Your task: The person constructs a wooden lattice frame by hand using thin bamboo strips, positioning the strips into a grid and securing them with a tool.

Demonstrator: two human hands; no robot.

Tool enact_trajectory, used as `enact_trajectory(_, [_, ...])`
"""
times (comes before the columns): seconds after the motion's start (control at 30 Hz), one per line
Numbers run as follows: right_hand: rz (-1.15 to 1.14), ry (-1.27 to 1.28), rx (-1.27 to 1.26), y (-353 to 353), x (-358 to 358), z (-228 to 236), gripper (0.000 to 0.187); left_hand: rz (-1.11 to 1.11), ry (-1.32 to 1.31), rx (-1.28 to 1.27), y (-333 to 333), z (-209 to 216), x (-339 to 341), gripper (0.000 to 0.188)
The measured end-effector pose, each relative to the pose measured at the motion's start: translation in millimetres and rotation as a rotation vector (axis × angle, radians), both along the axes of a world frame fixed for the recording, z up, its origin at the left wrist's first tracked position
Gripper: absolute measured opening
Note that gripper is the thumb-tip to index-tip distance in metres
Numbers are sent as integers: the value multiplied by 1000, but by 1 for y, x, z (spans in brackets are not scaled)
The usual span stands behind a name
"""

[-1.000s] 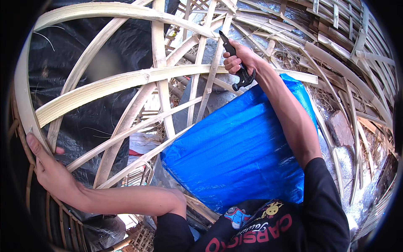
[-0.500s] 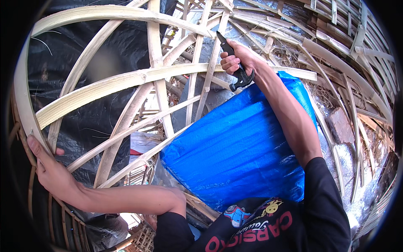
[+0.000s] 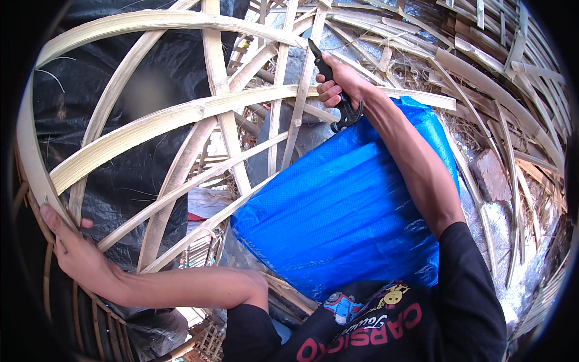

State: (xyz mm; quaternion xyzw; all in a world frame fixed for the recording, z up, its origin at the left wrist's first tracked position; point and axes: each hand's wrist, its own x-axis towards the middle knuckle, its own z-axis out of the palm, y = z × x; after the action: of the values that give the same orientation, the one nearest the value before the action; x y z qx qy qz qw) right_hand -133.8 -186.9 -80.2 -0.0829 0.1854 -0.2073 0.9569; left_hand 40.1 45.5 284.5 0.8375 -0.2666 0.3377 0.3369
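Note:
Near the left edge, my left hand (image 3: 78, 260) is closed round a pale bamboo strip (image 3: 151, 21), thumb on top and a fingertip showing on the other side. From that grip the strip bends up and over in a wide arc, its far end by the knife. My right hand (image 3: 342, 83), arm stretched forward, is wrapped round a black knife (image 3: 348, 113). Its short dark blade points up and left, close to the strip's end; I cannot tell if they touch. Below it, a second thick bamboo strip (image 3: 145, 127) crosses behind the knife hand.
A blue woven plastic sheet (image 3: 338, 217) spreads beneath my right forearm. Several crossing bamboo slats (image 3: 226, 133) lie in the middle, over black plastic sheeting (image 3: 139, 175). Loose split bamboo (image 3: 500, 90) is heaped at right, near a brownish block (image 3: 491, 175).
The long strip and both hands stand slightly differently in the picture, the strip's arc a little farther left. Both grips stay the same.

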Motion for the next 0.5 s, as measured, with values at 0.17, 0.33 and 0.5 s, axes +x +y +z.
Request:
enact_trajectory(0.17, [40,256,-305,4,-1,11,53,12,2,11,2,1,5,76])
enact_trajectory(0.33, [-71,253,-254,0,2,19,55,1,-30,6,-4,-4,-3,72])
enact_trajectory(0.5, [-132,268,-119,-4,5,9,53,-28,-22,-39,-2,-6,-4,70])
